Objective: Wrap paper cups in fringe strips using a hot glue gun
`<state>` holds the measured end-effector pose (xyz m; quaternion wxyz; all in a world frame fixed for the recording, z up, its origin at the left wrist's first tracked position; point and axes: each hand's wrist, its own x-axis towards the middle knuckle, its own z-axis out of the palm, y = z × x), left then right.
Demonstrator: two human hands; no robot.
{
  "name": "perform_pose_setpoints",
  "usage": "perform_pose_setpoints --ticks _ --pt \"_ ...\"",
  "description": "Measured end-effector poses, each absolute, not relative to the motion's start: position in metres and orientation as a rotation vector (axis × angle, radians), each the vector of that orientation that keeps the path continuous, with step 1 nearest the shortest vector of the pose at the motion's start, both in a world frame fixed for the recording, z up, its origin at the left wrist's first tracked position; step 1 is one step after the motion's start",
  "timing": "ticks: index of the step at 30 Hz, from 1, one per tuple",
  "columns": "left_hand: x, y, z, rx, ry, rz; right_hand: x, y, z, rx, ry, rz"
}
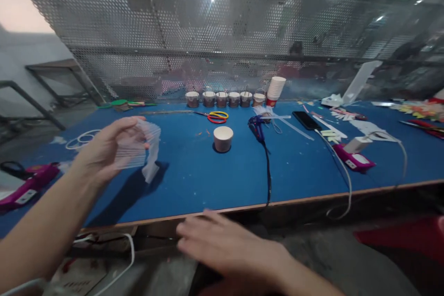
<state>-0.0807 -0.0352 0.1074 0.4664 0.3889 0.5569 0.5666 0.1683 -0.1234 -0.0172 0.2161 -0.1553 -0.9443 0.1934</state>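
Note:
My left hand (104,148) is raised over the left part of the blue table (187,175), its fingers curled round a clear, ribbed plastic sheet (131,153). A strip of the plastic hangs down on its right side. My right hand (225,245) is slightly blurred in front of the table's near edge, palm down with its fingers stretched out and nothing seen in it. Beyond it, a white paper cup (223,139) stands upright in the middle of the table, touched by neither hand.
Scissors (218,116) and a blue glue gun (256,128) with a black cable lie past the cup. Several small cups (221,99) and a cup stack (276,89) line the mesh screen. A phone (307,120) and purple power strips (354,158) lie towards the sides.

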Motion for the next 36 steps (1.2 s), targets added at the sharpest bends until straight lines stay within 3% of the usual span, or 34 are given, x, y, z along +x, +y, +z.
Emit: perform_pose_setpoints --ticks 4,8,11,13,16,20,24,30,36 --pt "-0.083 -0.034 0.098 0.953 1.326 1.306 0.240 -0.084 -0.013 -1.458 -2.206 0.189" --pt "-0.079 -0.033 0.094 0.995 1.328 1.309 0.305 -0.044 -0.023 -1.803 -2.083 0.213" --pt "-0.072 -0.032 0.090 1.014 1.367 1.300 0.312 -0.070 -0.026 -1.691 -2.274 0.369" --pt "-0.068 -0.031 0.087 1.039 1.406 1.283 0.313 -0.103 -0.020 -1.301 -2.493 0.700" --pt "-0.060 -0.024 0.083 1.084 1.411 1.260 0.326 -0.133 -0.003 -1.147 -2.277 1.049" --pt "-0.042 -0.009 0.081 1.076 1.353 1.200 0.345 -0.112 -0.002 -1.517 -1.950 0.697" --pt "-0.024 0.000 0.082 1.111 1.280 1.101 0.333 -0.084 -0.006 -1.536 -2.170 0.528" --pt "-0.004 0.014 0.089 1.186 1.153 1.099 0.269 -0.052 0.034 -1.151 -1.974 0.744" --pt "0.012 0.030 0.101 1.127 0.840 1.052 0.186 0.026 0.038 -0.790 -1.555 1.421"
